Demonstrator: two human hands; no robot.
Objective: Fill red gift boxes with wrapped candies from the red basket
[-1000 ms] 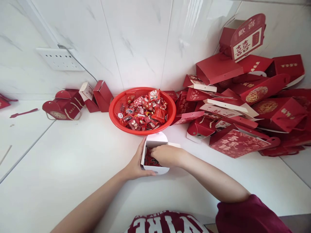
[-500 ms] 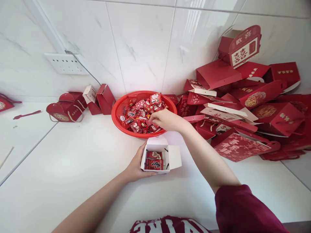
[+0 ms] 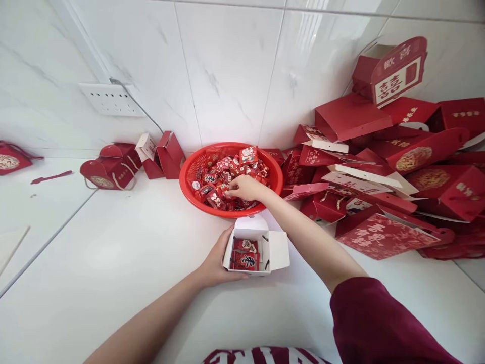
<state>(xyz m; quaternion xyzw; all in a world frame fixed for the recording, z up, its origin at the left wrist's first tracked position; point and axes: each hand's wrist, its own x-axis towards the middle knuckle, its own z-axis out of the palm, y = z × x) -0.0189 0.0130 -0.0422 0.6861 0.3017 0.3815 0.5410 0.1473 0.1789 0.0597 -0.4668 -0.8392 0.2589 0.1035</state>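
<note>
Smooth white countertop (image 3: 129, 242) spans my head view. On its right, a jumbled heap of red printed card boxes (image 3: 354, 119) leans toward the tiled wall. Centre: a shallow, bright red, perforated plastic basket (image 3: 204, 206), filled with small shiny red wrapped packets (image 3: 212, 178). Just in front of it I have an open, white-lined card box (image 3: 279, 250), mouth up, side flap out to the right; I cannot tell whether its base touches the surface. Left hand (image 3: 219, 260): curled round the box's left side, thumb along the near edge. Right hand (image 3: 246, 188): over the basket, fingers bunched among the packets; I cannot tell whether they pinch one. Smallest: red packets with printed characters (image 3: 245, 260) lying inside the box.
</note>
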